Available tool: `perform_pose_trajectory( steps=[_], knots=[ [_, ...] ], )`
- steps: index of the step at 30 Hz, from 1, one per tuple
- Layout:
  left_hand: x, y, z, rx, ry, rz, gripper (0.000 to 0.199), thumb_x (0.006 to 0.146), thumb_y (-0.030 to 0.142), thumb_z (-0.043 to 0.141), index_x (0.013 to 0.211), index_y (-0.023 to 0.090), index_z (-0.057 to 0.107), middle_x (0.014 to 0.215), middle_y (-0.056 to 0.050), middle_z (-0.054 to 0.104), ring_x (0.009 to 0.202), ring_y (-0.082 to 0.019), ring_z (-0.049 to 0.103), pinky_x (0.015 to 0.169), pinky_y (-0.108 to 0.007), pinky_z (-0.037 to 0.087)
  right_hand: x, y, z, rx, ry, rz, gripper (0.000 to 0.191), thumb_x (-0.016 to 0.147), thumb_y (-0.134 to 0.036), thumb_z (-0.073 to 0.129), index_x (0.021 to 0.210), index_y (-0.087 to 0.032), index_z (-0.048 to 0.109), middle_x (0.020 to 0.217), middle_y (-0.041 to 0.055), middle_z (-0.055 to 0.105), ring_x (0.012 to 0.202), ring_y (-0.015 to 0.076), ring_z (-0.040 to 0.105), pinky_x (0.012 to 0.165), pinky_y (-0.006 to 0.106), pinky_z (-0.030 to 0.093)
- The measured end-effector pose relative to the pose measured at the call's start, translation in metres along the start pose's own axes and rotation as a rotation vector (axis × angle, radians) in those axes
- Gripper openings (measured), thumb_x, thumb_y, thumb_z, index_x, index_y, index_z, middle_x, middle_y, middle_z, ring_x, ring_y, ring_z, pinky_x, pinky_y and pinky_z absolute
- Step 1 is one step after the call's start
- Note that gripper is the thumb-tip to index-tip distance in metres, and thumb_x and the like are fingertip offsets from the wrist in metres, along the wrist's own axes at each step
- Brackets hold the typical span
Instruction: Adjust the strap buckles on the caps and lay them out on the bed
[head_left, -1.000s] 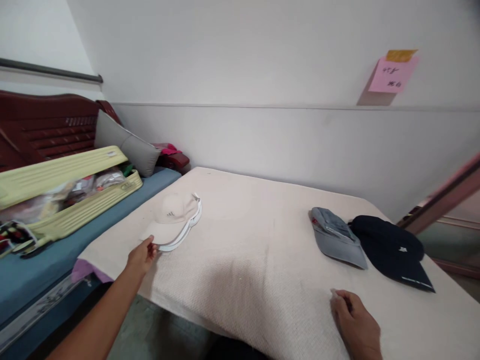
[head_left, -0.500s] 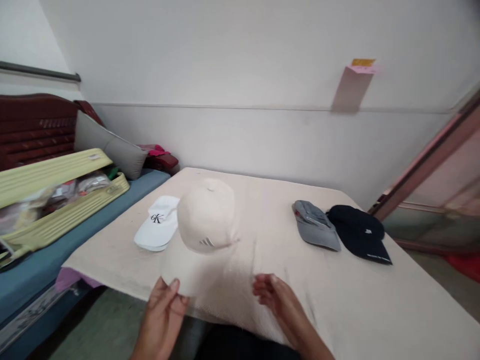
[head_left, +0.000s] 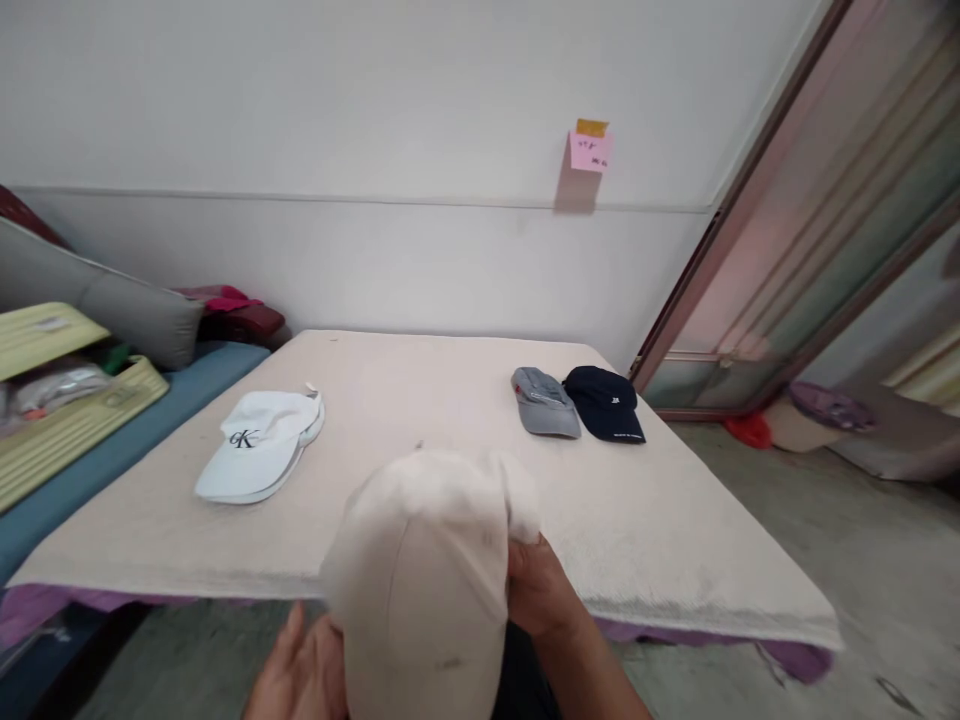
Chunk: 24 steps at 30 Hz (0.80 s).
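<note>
A cream cap (head_left: pixel 427 580) is held up close at the bottom centre, its crown toward the camera and blurred by motion. My right hand (head_left: pixel 541 590) grips its right edge, fingers partly behind the fabric. At its left edge is my left hand (head_left: pixel 304 665), closed against the cap with the fingertips partly hidden behind it. White caps, the top one with a CK logo (head_left: pixel 259 445), lie stacked at the left of the table. A grey cap (head_left: pixel 546 403) and a navy cap (head_left: pixel 606 405) lie side by side at the back right.
The cloth-covered table (head_left: pixel 420 385) stands against a wall with a pink note (head_left: pixel 590 152). A blue bed (head_left: pixel 225 372) with a grey pillow (head_left: pixel 142 300) and an open yellow case (head_left: pixel 82 425) is at the left. Red and purple items lie on the floor at right.
The cream cap has come off the table toward the camera and turned. My right hand, formerly apart from it, now grips it. The view has swung right.
</note>
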<state>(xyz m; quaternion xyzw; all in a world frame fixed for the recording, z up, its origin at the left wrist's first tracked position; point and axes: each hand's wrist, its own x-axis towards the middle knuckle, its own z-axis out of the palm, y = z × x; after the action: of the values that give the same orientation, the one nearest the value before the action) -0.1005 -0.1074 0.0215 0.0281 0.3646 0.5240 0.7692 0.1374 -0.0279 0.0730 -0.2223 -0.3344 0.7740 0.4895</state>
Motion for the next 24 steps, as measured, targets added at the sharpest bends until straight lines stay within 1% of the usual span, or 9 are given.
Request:
perform_pose_trajectory(
  steps=[4,7,9,13,16,18,20,22,24],
  knots=[
    [-0.008,0.036,0.045,0.171,-0.194,-0.040,0.027,0.066,0.040,0.076,0.077,0.016,0.074,0.065,-0.007,0.074,0.068,-0.027,0.071,0.071,-0.036,0.055,-0.027,-0.009,0.007,-0.214,-0.213,0.123,0.046,0.057,-0.035,0.084,0.096,-0.016,0.071,0.087,0.0083,0.072,0.085,0.0250,0.066,0.080,0.037,0.051],
    [-0.016,0.049,0.076,0.287,-0.128,0.173,0.015,0.067,0.022,0.076,0.081,0.017,0.071,0.065,-0.003,0.073,0.064,-0.023,0.070,0.069,-0.032,0.054,-0.036,-0.019,0.009,-0.349,-0.237,0.110,0.040,0.063,-0.037,0.080,0.097,-0.017,0.071,0.087,0.0063,0.071,0.088,0.0233,0.065,0.081,0.034,0.050],
    [-0.022,0.054,0.087,0.361,-0.043,0.317,0.019,0.065,0.022,0.078,0.081,0.018,0.070,0.064,-0.002,0.071,0.059,-0.020,0.067,0.063,-0.030,0.053,-0.036,-0.025,0.007,-0.419,-0.232,0.093,0.035,0.069,-0.037,0.076,0.099,-0.018,0.070,0.089,0.0055,0.071,0.089,0.0224,0.064,0.080,0.033,0.049],
    [-0.030,0.057,0.089,0.689,0.056,0.521,0.020,0.065,0.031,0.078,0.073,0.016,0.068,0.064,-0.001,0.066,0.061,-0.017,0.061,0.061,-0.026,0.048,-0.032,-0.037,0.000,-0.510,-0.268,0.073,0.029,0.075,-0.029,0.072,0.102,-0.019,0.068,0.093,0.0044,0.069,0.091,0.0204,0.061,0.084,0.033,0.046],
    [-0.028,0.050,0.083,1.007,0.015,0.635,0.018,0.073,0.034,0.072,0.072,0.016,0.067,0.066,0.001,0.060,0.064,-0.013,0.053,0.062,-0.022,0.043,-0.029,-0.041,-0.003,-0.427,-0.269,0.023,0.040,0.073,-0.034,0.073,0.108,-0.019,0.064,0.099,0.0062,0.066,0.092,0.0204,0.059,0.079,0.030,0.045],
    [-0.025,0.041,0.083,1.164,-0.071,0.616,0.020,0.078,0.035,0.067,0.070,0.017,0.065,0.064,0.001,0.056,0.063,-0.013,0.049,0.061,-0.021,0.040,-0.027,-0.039,-0.003,-0.402,-0.229,-0.002,0.044,0.074,-0.038,0.071,0.111,-0.017,0.062,0.096,0.0071,0.065,0.087,0.0192,0.059,0.074,0.028,0.043],
    [-0.023,0.033,0.085,1.245,-0.167,0.538,0.020,0.082,0.035,0.061,0.074,0.017,0.064,0.068,0.000,0.057,0.066,-0.014,0.048,0.061,-0.022,0.039,-0.024,-0.034,-0.003,-0.441,-0.148,0.000,0.032,0.080,-0.038,0.065,0.103,-0.016,0.063,0.080,0.0042,0.063,0.074,0.0150,0.056,0.069,0.027,0.041],
    [-0.021,0.026,0.088,1.246,-0.231,0.459,0.021,0.086,0.037,0.055,0.081,0.018,0.064,0.076,-0.001,0.060,0.073,-0.016,0.050,0.065,-0.023,0.040,-0.022,-0.028,-0.003,-0.474,-0.059,0.018,0.020,0.087,-0.034,0.058,0.092,-0.015,0.063,0.066,0.0003,0.058,0.062,0.0113,0.051,0.064,0.024,0.038],
    [-0.021,0.023,0.090,1.192,-0.234,0.436,0.023,0.088,0.038,0.052,0.084,0.019,0.063,0.079,-0.002,0.059,0.076,-0.017,0.050,0.066,-0.023,0.040,-0.021,-0.024,-0.005,-0.450,-0.012,0.018,0.017,0.088,-0.032,0.056,0.084,-0.015,0.061,0.064,-0.0003,0.057,0.060,0.0104,0.048,0.062,0.024,0.036]
  ],
)
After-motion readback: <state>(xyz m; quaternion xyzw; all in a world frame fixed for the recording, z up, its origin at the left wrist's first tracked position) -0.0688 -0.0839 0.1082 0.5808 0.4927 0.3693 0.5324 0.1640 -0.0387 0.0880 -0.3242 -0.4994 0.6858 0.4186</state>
